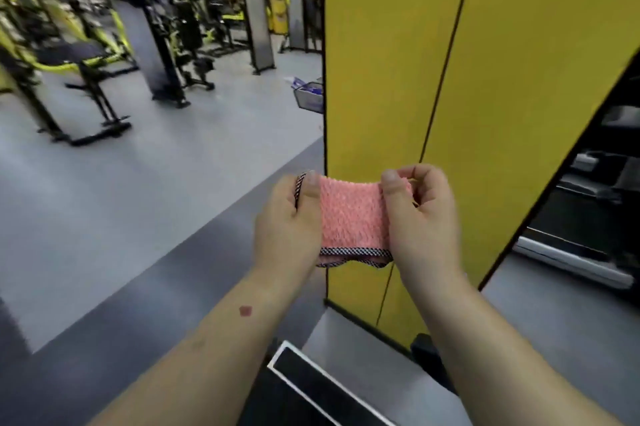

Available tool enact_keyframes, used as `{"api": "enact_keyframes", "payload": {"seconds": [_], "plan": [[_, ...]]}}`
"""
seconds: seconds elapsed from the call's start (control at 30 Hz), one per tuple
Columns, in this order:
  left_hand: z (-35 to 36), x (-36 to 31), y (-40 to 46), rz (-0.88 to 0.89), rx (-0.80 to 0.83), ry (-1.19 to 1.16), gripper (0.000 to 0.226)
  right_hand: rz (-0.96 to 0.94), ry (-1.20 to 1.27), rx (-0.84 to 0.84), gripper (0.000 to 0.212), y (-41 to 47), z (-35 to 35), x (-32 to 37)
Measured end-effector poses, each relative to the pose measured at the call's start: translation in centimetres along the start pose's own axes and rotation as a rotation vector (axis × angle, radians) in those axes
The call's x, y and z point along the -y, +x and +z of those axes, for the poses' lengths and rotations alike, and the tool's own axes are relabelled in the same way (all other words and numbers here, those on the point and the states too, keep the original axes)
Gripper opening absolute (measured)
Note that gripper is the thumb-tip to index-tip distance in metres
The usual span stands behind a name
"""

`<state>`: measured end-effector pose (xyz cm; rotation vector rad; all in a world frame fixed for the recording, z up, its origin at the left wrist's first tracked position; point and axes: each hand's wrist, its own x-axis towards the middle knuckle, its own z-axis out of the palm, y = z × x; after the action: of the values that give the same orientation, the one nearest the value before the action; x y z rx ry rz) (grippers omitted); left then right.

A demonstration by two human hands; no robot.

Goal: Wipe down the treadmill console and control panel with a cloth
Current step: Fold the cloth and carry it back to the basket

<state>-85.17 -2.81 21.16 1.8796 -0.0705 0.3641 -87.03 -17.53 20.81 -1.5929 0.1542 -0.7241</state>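
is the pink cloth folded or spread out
Folded: the pink cloth shows doubled trimmed edges at the bottom, gripped between left hand and right hand.

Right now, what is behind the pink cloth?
Behind the pink cloth, held up by the left hand and right hand, stands a yellow wall panel. The fingers behind the cloth are mostly covered.

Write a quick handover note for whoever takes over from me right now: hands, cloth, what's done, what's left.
Left hand: grips the left edge of the pink cloth, thumb on top.
Right hand: pinches the right edge, fingers curled.
The cloth is stretched between both hands in mid-air, in front of the yellow panel.
Done: cloth in hand; no wiping evident.
Left: the treadmill console is not in view; find it and wipe console and control panel.
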Motion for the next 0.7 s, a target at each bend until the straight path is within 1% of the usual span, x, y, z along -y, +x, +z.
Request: {"api": "enact_keyframes", "payload": {"seconds": [0.17,0.27,0.37,0.5,0.63,0.7], "plan": [[-8.8,1.7,0.5,-0.048,-0.247,0.048,0.033,-0.005,0.123,0.252,0.012,-1.8,9.5,1.0],[-13.8,2.9,0.7,-0.076,-0.37,0.093,0.034,0.02,0.167,0.369,0.02,-3.2,15.1,1.7],[-18.2,4.2,1.2,-0.116,-0.468,0.115,0.036,0.049,0.213,0.458,0.018,-4.6,20.2,2.4],[-23.6,6.2,3.3,-0.166,-0.542,0.101,0.035,0.097,0.257,0.558,0.014,-5.9,27.0,3.3],[-27.9,8.2,6.9,-0.19,-0.573,0.101,0.036,0.195,0.301,0.636,0.029,-5.8,33.5,4.2],[-29.8,9.4,9.3,-0.189,-0.602,0.094,0.037,0.283,0.361,0.671,0.029,-5.2,36.5,4.4]]}}
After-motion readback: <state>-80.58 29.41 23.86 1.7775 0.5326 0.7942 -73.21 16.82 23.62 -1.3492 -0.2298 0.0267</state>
